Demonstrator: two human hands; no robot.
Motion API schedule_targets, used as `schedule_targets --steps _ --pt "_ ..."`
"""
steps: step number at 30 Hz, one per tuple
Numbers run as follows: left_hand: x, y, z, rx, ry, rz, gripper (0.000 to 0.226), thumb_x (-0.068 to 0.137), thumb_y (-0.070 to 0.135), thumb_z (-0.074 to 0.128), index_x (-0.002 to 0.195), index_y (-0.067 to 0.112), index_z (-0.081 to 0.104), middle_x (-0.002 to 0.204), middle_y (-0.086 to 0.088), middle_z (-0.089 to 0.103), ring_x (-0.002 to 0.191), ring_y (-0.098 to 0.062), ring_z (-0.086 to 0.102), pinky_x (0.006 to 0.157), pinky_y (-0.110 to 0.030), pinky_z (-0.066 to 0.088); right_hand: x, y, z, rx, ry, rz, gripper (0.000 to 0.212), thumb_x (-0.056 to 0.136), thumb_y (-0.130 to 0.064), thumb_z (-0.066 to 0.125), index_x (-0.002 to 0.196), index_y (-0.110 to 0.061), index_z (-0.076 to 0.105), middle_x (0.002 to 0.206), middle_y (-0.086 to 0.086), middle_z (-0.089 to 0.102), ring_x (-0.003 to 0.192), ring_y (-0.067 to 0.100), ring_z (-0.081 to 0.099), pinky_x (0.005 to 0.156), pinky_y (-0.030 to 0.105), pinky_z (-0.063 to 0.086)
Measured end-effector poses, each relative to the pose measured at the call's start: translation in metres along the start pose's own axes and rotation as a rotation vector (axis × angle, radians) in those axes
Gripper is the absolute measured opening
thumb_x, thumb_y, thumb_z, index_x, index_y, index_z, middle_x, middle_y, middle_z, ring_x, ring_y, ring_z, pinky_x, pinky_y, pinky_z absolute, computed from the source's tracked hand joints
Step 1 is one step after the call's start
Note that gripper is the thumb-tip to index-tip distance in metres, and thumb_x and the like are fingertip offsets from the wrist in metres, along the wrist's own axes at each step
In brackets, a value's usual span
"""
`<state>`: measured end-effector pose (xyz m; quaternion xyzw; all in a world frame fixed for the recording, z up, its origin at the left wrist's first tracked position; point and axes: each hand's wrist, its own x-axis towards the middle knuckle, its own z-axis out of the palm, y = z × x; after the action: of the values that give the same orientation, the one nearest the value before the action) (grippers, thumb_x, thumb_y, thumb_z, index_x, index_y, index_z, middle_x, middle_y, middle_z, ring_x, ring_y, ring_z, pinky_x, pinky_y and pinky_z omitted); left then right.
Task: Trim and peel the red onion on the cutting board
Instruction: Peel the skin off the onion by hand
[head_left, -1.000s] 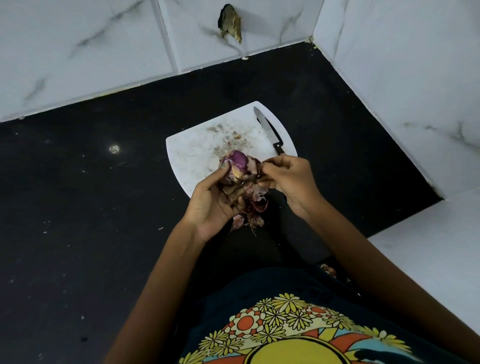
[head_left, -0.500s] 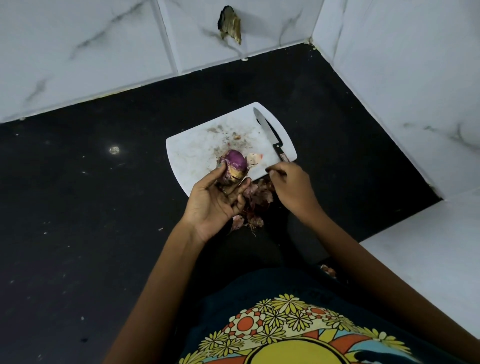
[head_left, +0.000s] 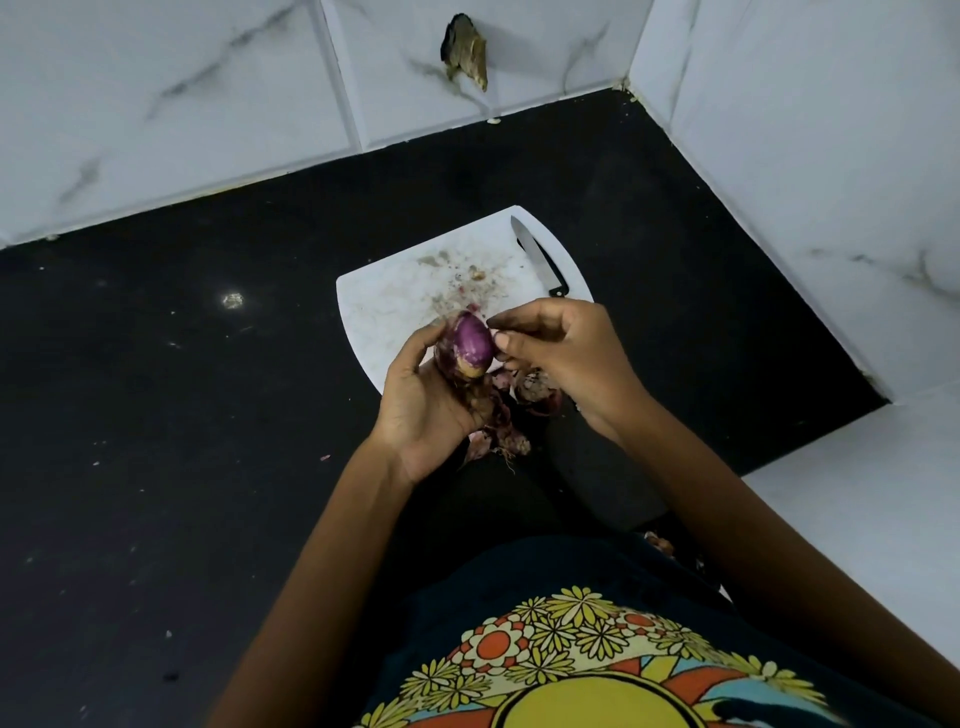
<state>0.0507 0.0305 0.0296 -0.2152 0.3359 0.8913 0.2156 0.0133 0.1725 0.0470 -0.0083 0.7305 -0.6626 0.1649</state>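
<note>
A red onion (head_left: 471, 346), purple and partly bare of skin, sits in my left hand (head_left: 426, 400), which grips it over the near edge of the white cutting board (head_left: 395, 301). My right hand (head_left: 563, 351) is beside it on the right, its curled fingertips touching the onion's side and pinching at the skin there. Loose papery peels (head_left: 511, 410) hang and lie below the onion, between my two hands. A black-handled knife (head_left: 537, 257) lies on the board's far right corner, with no hand on it.
The board lies on a dark counter (head_left: 182, 415) in a corner of white marbled tile walls (head_left: 156, 104). Onion scraps dot the board's middle. A hole in the back wall tile (head_left: 465, 57) is above. A white surface (head_left: 857, 499) borders the counter on the right.
My right hand dropped a piece of peel near the knife handle, then came back to the onion's side. My left hand turned the onion, showing more bare purple.
</note>
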Motion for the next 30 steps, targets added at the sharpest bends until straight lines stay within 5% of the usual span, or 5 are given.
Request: schedule_targets --steps 7,12,18,24,30 --pt "0.002 -0.001 -0.003 -0.07 0.0 -0.027 0.038 0.082 0.047 0.052 0.093 0.012 0.055 0.076 -0.001 0.052 0.054 -0.012 0.048 0.045 -0.021 0.036 0.003 0.01 -0.003 0.164 0.091 0.079 0.013 0.08 0.009 0.066 0.092 0.003 0.067 0.079 0.012 0.068 0.063 0.013 0.067 0.062 0.02 0.056" --pt "0.002 0.0 -0.006 -0.092 -0.02 -0.047 0.04 0.082 0.052 0.05 0.091 0.015 0.058 0.079 0.002 0.053 0.054 -0.01 0.044 0.045 -0.019 0.03 0.004 0.035 -0.006 -0.077 0.229 0.143 0.019 0.081 0.005 0.064 0.081 -0.013 0.07 0.08 0.005 0.071 0.068 0.01 0.069 0.067 0.024 0.058" --pt "0.003 0.0 -0.004 0.013 0.077 0.003 0.036 0.095 0.043 0.034 0.103 0.015 0.055 0.07 -0.002 0.055 0.052 -0.015 0.052 0.043 -0.018 0.036 0.003 0.031 -0.005 -0.337 0.068 0.128 0.016 0.089 -0.007 0.056 0.096 -0.013 0.07 0.08 -0.006 0.066 0.069 0.002 0.062 0.066 0.014 0.049" --pt "0.004 -0.003 -0.001 0.209 0.132 0.091 0.032 0.098 0.033 0.036 0.102 0.014 0.061 0.073 0.0 0.068 0.057 -0.011 0.061 0.047 -0.02 0.046 -0.002 0.0 -0.002 -0.085 -0.01 0.039 0.015 0.091 -0.015 0.061 0.103 -0.008 0.066 0.095 0.007 0.066 0.073 0.01 0.068 0.065 0.024 0.058" --pt "0.005 0.0 -0.004 0.127 0.207 0.089 0.024 0.094 0.033 0.052 0.101 0.014 0.065 0.089 -0.002 0.069 0.07 -0.011 0.066 0.056 -0.022 0.053 -0.004 0.003 0.0 -0.097 -0.013 0.043 0.021 0.082 -0.01 0.071 0.102 -0.004 0.064 0.098 0.011 0.07 0.081 0.033 0.07 0.076 0.044 0.059"
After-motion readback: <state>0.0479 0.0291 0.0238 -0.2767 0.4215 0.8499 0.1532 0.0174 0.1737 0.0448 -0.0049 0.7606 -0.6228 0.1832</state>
